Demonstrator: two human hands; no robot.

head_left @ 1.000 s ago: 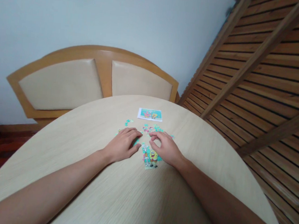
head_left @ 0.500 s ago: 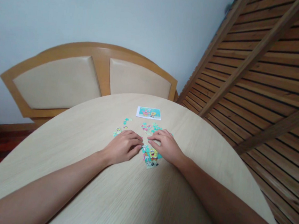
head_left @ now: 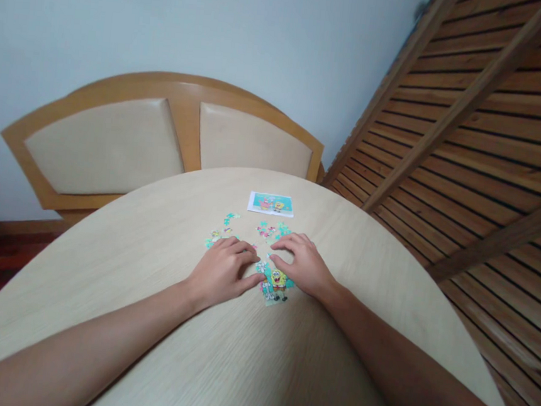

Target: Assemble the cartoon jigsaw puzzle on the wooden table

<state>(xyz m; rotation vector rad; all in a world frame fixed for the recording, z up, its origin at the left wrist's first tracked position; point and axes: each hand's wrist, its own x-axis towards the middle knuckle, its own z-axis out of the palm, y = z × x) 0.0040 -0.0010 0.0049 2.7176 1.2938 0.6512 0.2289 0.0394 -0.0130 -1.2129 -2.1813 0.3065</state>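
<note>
A partly joined jigsaw puzzle (head_left: 277, 282) with a yellow cartoon figure on turquoise lies flat on the table between my hands. My left hand (head_left: 227, 265) is at its left edge, the thumb stretched onto or just over that edge and apart from the fingers. It grips nothing that I can see. At the upper right of the puzzle, my right hand (head_left: 303, 266) has thumb and forefinger spread, with a small gap between them. A tiny light piece shows near its thumb tip; whether they touch, I cannot tell. The hand covers the puzzle's right corner.
Loose puzzle pieces (head_left: 281, 230) lie beyond my right hand, and more pieces (head_left: 214, 237) lie beyond my left. Farther back is a picture card (head_left: 271, 204) with the cartoon scene. A cushioned bench back (head_left: 182, 126) stands behind the round table (head_left: 164, 231); wooden slats (head_left: 469, 151) rise at the right.
My left thumb has swung away from its fingers toward the puzzle's left edge. My right thumb and forefinger have spread slightly. The view has shifted a little.
</note>
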